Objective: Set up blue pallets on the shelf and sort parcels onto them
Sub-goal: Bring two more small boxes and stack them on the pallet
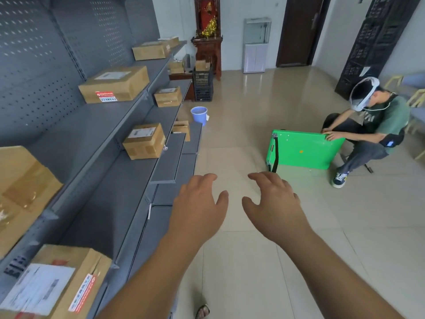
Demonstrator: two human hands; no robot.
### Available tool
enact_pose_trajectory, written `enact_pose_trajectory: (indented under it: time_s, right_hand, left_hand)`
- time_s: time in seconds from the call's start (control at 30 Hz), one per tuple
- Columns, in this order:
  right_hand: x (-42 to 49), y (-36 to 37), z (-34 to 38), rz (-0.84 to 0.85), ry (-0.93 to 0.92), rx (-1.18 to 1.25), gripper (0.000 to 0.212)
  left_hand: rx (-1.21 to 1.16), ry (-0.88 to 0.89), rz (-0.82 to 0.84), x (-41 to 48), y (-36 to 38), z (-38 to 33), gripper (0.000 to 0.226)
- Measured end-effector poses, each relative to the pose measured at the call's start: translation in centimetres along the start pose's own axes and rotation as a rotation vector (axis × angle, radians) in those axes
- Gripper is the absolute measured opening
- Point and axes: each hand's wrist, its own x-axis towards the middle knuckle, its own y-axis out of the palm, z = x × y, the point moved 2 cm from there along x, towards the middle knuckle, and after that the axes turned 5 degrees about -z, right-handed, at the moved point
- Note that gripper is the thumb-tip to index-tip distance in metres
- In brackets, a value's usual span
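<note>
Both hands empty over the floor [253,261], parcels on the shelf [92,139] to my left.
My left hand [200,203] and right hand [273,201] are stretched forward side by side, palms down, apart from each other; fingers [257,177] loosely spread and relaxed, gripping nothing. The grey pegboard shelf runs from near left to far. The near parcel [57,284] is on the lowest visible level, the large parcel [20,192] on the level above it, the mid parcel [144,141] further along, the labelled parcel [115,84] higher up, and more boxes beyond. At the far end of the shelf, a blue bucket [199,114] and a black crate [202,85] stand on the floor. To the far right, a seated person [377,125] holds a green board [303,148] upright on the floor.
</note>
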Motion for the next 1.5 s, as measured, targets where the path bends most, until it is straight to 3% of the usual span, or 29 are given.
enact_pose_trajectory:
  time_s: [0.37, 0.77, 1.13, 1.5]
  right_hand:
    - [21.0, 4.8, 2.1, -0.052, 0.098, -0.112, 0.056]
    - [43.4, 9.7, -3.1, -0.056, 0.152, -0.127, 0.055]
    - [66.9, 10.9, -6.0, -0.025, 0.065, -0.112, 0.053]
    - [88.0, 18.2, -2.6, 0.005, -0.002, -0.162, 0.053]
  left_hand:
    - [0.046, 0.098, 0.016, 23.5, 1.5, 3.0, 0.051]
    - [0.088, 0.135, 0.078, 45.1, 9.5, 0.9, 0.052]
    - [0.077, 0.013, -0.011, 64.2, 15.2, -1.7, 0.05]
    - [-0.011, -0.007, -0.047, 86.7, 18.3, 3.3, 0.05]
